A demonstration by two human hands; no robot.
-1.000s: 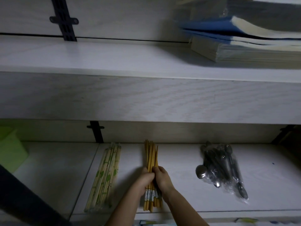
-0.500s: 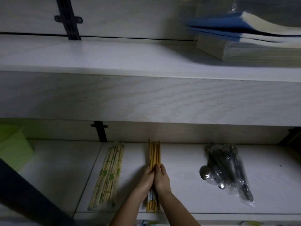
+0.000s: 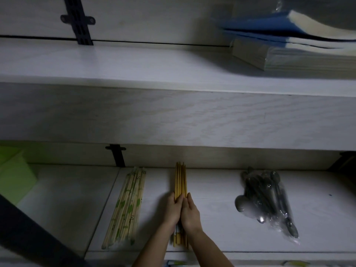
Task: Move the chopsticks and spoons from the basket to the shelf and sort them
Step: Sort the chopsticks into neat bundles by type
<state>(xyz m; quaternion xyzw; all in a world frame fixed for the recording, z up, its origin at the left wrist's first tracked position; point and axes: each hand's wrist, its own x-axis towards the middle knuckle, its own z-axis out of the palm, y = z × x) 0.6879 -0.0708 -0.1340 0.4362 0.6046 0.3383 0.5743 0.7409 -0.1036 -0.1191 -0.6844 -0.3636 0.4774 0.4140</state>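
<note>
Splayed before, the yellow chopsticks (image 3: pixel 180 180) now sit squared between left hand (image 3: pixel 172 209) and right hand (image 3: pixel 190 211), both flat-fingered and pressing; an uneven release could scatter them

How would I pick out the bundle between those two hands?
On the lower shelf three lots lie in a row. The middle one, between left hand and right hand, is the yellow chopsticks: deep yellow, unlike the green-printed chopsticks leftward and bagged spoons rightward.

Yellow chopsticks (image 3: pixel 180 180) now tighter, straighter.
</note>
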